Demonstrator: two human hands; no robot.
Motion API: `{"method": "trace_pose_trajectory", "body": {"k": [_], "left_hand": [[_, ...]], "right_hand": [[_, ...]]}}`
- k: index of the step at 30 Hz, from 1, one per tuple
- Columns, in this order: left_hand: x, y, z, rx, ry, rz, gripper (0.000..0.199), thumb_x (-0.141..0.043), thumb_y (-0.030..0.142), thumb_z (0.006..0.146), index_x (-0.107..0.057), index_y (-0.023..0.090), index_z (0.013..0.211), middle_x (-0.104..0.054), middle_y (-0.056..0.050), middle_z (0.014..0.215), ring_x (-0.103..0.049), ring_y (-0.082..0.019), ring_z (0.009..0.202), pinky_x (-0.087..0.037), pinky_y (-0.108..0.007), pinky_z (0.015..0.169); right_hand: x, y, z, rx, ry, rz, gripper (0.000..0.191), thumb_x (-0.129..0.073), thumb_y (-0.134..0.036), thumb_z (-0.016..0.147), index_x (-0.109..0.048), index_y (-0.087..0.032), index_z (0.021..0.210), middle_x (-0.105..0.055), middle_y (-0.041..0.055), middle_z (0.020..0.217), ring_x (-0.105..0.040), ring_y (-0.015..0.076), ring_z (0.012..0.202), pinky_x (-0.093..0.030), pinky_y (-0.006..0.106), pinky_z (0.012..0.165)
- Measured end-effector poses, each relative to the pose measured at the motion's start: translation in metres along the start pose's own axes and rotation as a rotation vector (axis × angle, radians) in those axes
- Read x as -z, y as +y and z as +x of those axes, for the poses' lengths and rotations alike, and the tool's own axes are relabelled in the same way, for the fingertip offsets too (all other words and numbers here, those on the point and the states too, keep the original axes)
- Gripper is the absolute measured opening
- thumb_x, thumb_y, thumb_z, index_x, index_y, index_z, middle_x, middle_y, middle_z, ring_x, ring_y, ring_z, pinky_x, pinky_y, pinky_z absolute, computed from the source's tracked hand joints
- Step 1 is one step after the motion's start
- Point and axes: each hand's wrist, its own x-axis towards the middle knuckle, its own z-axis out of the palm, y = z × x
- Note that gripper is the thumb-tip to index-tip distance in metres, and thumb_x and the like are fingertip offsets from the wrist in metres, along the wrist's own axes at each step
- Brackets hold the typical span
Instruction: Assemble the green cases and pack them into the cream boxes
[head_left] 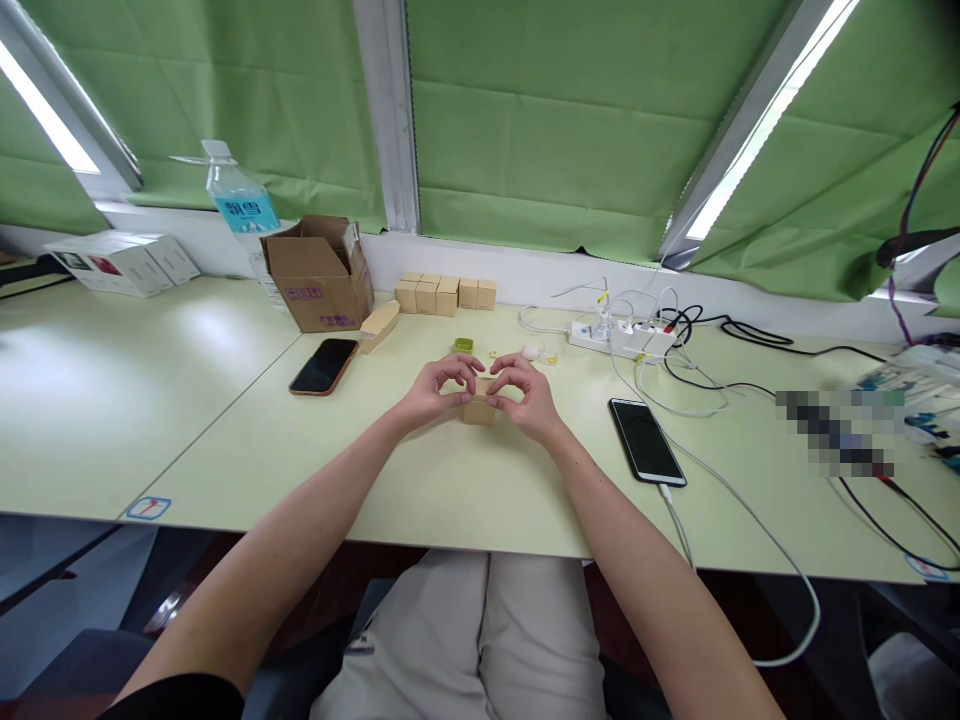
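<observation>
A small brown cardboard box [479, 411] stands on the table in front of me. My left hand [441, 390] grips its upper left edge between thumb and fingers. From the other side, my right hand [525, 393] pinches the upper right edge. My fingers partly hide the top of the box, so I cannot tell how far its flaps are folded. Just beyond my hands sit a small green container [463, 346] and a few tiny pale and clear pieces [549, 353].
Several small closed boxes [439, 294] line the wall, beside a flat cardboard piece [380, 324] and an open carton [319, 275]. A dark phone [325, 366] lies left; a charging phone [646, 442] lies right. Cables trail from a power strip [622, 337]. A water bottle [238, 195] stands behind the carton.
</observation>
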Motion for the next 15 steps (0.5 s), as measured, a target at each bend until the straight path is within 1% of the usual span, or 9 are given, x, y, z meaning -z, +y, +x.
{"method": "trace_pose_trajectory", "body": {"k": [2,5,7,8,10,11,13,14,15], "left_hand": [[0.001,0.001,0.000,0.007,-0.009,0.030,0.028,-0.089,0.048,0.081,-0.076,0.023,0.079,-0.074,-0.015,0.127,-0.066,-0.035,0.130,-0.049,-0.050,0.114],[0.003,0.002,-0.001,0.001,-0.042,0.085,0.029,-0.089,0.049,0.082,-0.077,0.024,0.076,-0.072,-0.014,0.131,-0.065,-0.035,0.128,-0.048,-0.052,0.116],[0.004,0.001,-0.001,0.001,-0.063,0.102,0.029,-0.087,0.050,0.084,-0.077,0.024,0.075,-0.072,-0.014,0.132,-0.065,-0.035,0.129,-0.049,-0.051,0.116],[0.005,0.000,0.000,0.005,-0.071,0.103,0.027,-0.086,0.049,0.085,-0.077,0.024,0.079,-0.072,-0.014,0.133,-0.065,-0.035,0.130,-0.050,-0.051,0.114],[0.006,-0.003,0.000,0.021,-0.078,0.108,0.027,-0.085,0.047,0.083,-0.079,0.025,0.096,-0.072,-0.013,0.136,-0.065,-0.034,0.130,-0.052,-0.047,0.108],[0.006,-0.005,0.001,0.033,-0.081,0.126,0.035,-0.086,0.045,0.081,-0.078,0.025,0.109,-0.071,-0.013,0.138,-0.066,-0.034,0.129,-0.054,-0.045,0.104],[0.006,-0.009,0.001,0.062,-0.084,0.208,0.060,-0.087,0.038,0.074,-0.072,0.026,0.131,-0.072,-0.012,0.139,-0.068,-0.032,0.121,-0.056,-0.042,0.096],[0.005,-0.010,0.001,0.082,-0.084,0.265,0.068,-0.088,0.035,0.072,-0.069,0.026,0.137,-0.073,-0.012,0.135,-0.069,-0.031,0.116,-0.056,-0.042,0.093],[0.004,-0.012,0.001,0.106,-0.088,0.323,0.072,-0.088,0.033,0.069,-0.069,0.025,0.138,-0.074,-0.012,0.129,-0.069,-0.030,0.109,-0.057,-0.042,0.090]], "right_hand": [[0.002,0.001,0.001,0.019,0.002,-0.026,0.020,-0.085,-0.041,0.080,-0.075,-0.027,0.070,-0.064,0.0050,0.106,-0.065,0.0264,0.107,-0.053,0.050,0.106],[0.006,0.000,0.002,0.044,-0.010,-0.064,0.035,-0.083,-0.053,0.085,-0.074,-0.027,0.063,-0.060,0.0035,0.091,-0.061,0.0253,0.096,-0.051,0.050,0.101],[0.009,0.000,0.003,0.030,-0.027,-0.059,0.042,-0.081,-0.061,0.087,-0.076,-0.028,0.063,-0.058,0.0031,0.084,-0.059,0.0245,0.091,-0.051,0.049,0.097],[0.010,-0.001,0.003,0.014,-0.030,-0.036,0.043,-0.079,-0.065,0.088,-0.078,-0.028,0.064,-0.058,0.0031,0.083,-0.059,0.0239,0.089,-0.052,0.047,0.094],[0.011,0.000,0.004,-0.030,0.000,0.038,0.046,-0.077,-0.069,0.088,-0.082,-0.027,0.069,-0.061,0.0038,0.083,-0.060,0.0231,0.085,-0.053,0.044,0.086],[0.011,0.002,0.005,-0.054,0.039,0.070,0.047,-0.076,-0.070,0.088,-0.082,-0.027,0.071,-0.064,0.0043,0.083,-0.060,0.0227,0.083,-0.053,0.042,0.083],[0.013,0.006,0.007,-0.115,0.154,0.087,0.048,-0.075,-0.070,0.086,-0.079,-0.025,0.071,-0.067,0.0043,0.078,-0.058,0.0209,0.075,-0.052,0.039,0.074],[0.013,0.009,0.008,-0.151,0.211,0.073,0.048,-0.075,-0.070,0.085,-0.078,-0.025,0.070,-0.066,0.0032,0.073,-0.055,0.0194,0.069,-0.049,0.037,0.069],[0.014,0.013,0.009,-0.189,0.259,0.051,0.048,-0.075,-0.070,0.084,-0.076,-0.024,0.069,-0.062,0.0016,0.067,-0.051,0.0178,0.064,-0.046,0.035,0.065]]}}
